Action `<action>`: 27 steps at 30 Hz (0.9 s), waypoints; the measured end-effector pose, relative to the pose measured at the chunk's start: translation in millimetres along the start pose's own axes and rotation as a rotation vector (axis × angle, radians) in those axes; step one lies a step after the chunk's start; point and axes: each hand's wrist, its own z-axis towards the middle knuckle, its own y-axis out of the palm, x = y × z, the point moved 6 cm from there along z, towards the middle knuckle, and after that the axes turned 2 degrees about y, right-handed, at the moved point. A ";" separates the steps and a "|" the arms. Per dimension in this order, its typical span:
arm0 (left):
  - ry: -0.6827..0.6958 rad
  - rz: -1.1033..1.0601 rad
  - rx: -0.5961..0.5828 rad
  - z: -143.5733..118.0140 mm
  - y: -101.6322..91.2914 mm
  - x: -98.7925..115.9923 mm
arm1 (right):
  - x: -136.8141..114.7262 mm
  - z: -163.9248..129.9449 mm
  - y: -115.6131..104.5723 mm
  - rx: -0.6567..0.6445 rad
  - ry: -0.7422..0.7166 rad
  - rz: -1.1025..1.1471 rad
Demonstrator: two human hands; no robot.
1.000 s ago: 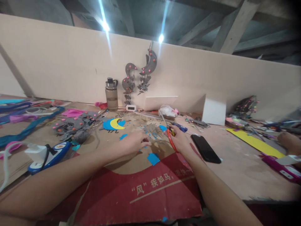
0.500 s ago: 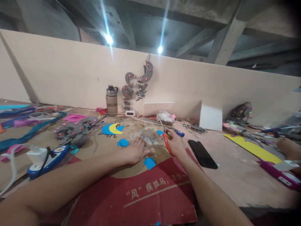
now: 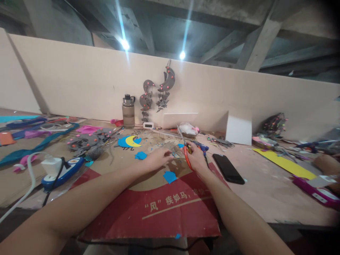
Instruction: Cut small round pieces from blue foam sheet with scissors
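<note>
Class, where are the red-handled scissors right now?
In the head view, the scissors are in the person's right hand, just right of centre, left of the black phone.

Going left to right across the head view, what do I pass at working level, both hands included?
Blue power strip, water bottle, left hand, right hand holding red-handled scissors, black phone, yellow strip.

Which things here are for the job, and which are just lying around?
Seem part of the job:
- orange-red scissors in the right hand
- blue scraps near the left hand

Probably just lying about:
- black phone
- bottle
- yellow strip
</note>
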 end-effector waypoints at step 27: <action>0.076 0.660 -0.161 -50.2 26.3 69.8 | -11.4 -6.4 2.7 0.000 -0.008 0.008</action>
